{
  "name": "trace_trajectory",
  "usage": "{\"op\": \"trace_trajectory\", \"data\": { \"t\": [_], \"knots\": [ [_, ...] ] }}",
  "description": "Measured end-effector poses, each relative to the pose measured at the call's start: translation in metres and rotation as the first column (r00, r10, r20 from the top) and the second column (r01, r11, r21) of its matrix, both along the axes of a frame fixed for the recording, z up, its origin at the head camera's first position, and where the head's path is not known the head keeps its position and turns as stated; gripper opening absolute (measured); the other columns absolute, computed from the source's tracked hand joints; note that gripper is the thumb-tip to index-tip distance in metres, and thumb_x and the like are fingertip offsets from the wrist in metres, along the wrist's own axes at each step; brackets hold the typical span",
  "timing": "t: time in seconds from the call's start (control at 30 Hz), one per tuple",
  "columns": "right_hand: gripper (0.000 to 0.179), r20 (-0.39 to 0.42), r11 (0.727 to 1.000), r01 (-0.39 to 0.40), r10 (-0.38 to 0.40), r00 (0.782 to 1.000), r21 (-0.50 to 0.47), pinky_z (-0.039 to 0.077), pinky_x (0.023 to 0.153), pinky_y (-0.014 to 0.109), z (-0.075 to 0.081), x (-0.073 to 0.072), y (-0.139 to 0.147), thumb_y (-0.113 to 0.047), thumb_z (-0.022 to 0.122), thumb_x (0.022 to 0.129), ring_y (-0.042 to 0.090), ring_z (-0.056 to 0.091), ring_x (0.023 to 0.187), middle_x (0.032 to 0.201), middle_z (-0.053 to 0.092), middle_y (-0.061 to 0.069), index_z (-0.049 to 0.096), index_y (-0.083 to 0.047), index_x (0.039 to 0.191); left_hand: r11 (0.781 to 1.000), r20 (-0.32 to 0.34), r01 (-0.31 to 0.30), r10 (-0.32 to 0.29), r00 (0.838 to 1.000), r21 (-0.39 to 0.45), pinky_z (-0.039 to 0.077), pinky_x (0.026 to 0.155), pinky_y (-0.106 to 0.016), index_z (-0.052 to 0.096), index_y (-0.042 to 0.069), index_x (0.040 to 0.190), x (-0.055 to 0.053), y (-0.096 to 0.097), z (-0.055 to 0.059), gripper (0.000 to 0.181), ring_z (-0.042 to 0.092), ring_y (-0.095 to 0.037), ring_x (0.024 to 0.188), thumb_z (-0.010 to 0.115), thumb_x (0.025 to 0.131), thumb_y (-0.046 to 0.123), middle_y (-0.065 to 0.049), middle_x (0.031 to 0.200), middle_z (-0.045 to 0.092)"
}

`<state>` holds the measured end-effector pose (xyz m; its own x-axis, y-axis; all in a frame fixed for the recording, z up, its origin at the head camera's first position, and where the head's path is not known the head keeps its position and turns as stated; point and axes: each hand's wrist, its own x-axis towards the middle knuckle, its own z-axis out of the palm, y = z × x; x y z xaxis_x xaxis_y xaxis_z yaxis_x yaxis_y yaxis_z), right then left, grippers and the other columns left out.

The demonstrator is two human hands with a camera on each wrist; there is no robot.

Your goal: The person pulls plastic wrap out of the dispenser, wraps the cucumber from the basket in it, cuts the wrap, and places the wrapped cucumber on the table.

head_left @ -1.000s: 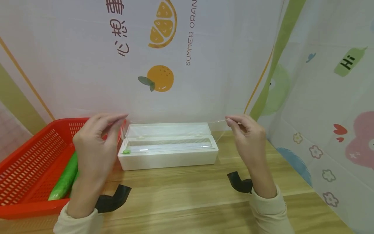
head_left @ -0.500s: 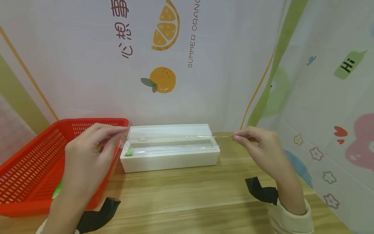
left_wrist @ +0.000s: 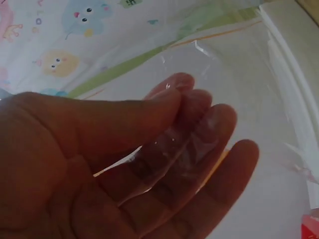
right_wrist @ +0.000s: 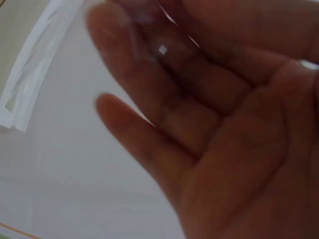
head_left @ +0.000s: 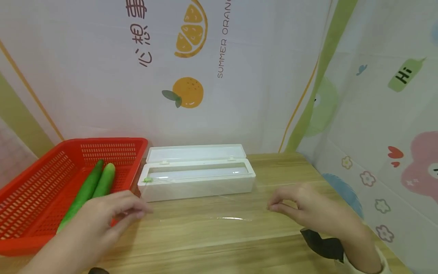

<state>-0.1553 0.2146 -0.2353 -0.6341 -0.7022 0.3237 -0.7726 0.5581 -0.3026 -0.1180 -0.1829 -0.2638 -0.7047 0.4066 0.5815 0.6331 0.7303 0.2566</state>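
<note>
A sheet of clear cling film (head_left: 232,218) spans the gap between both hands, low over the wooden table; only glints and faint edges of it show. My left hand (head_left: 106,217) pinches its left end between thumb and fingertips, and the film (left_wrist: 199,142) drapes across the fingers in the left wrist view. At the other end, my right hand (head_left: 308,209) pinches it the same way, its fingertips pointing left. Behind the sheet stands a white cling film dispenser (head_left: 198,189), lid (head_left: 196,153) raised, a roll inside and a green slider (head_left: 147,179) at its left end.
On the left, a red plastic basket (head_left: 20,245) holds two cucumbers, one longer (head_left: 83,192) and one paler at the tip (head_left: 106,179). A printed curtain (head_left: 239,114) hangs behind the table and along the right side.
Both hands have come down and toward the person with the cling film, from above the dispenser to low in front of it. The cucumbers have come into fuller view.
</note>
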Motion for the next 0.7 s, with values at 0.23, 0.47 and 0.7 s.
{"op": "trace_trajectory", "data": {
  "t": [0.23,0.47,0.7],
  "knots": [
    [0.008,0.275,0.981,-0.076,0.025,0.961,0.176,0.046,0.064,0.017,-0.016,-0.008,-0.011,-0.019,0.061,0.089,-0.006,0.051,0.072,0.080,0.060,-0.018,0.066,-0.022,0.082,0.974,0.411,0.201,-0.141,0.901,-0.106,0.049,0.062,-0.019,0.066,0.028,0.089,-0.010,-0.006,-0.031,0.020,0.052,0.006,0.073,0.070,0.080,0.011,0.022,0.085,0.060],
    [0.012,0.368,0.940,-0.065,-0.067,0.928,0.335,0.041,0.059,0.016,-0.037,-0.016,-0.032,-0.014,0.065,0.084,-0.005,0.042,0.063,0.068,0.051,-0.019,0.066,-0.017,0.072,0.953,0.588,0.255,-0.113,0.801,-0.163,0.045,0.056,-0.019,0.071,0.021,0.076,-0.015,0.008,-0.054,0.018,0.047,0.005,0.063,0.069,0.076,0.003,0.020,0.072,0.059],
    [0.012,0.389,0.907,-0.063,-0.115,0.914,0.416,0.037,0.052,0.015,-0.055,-0.020,-0.045,-0.010,0.068,0.078,-0.004,0.037,0.056,0.060,0.048,-0.016,0.067,-0.012,0.066,0.946,0.609,0.163,0.043,0.792,-0.279,0.030,0.047,-0.020,0.059,0.025,0.060,-0.014,0.018,-0.075,0.027,0.037,-0.001,0.053,0.066,0.067,0.001,0.016,0.059,0.044]
  ]
}}
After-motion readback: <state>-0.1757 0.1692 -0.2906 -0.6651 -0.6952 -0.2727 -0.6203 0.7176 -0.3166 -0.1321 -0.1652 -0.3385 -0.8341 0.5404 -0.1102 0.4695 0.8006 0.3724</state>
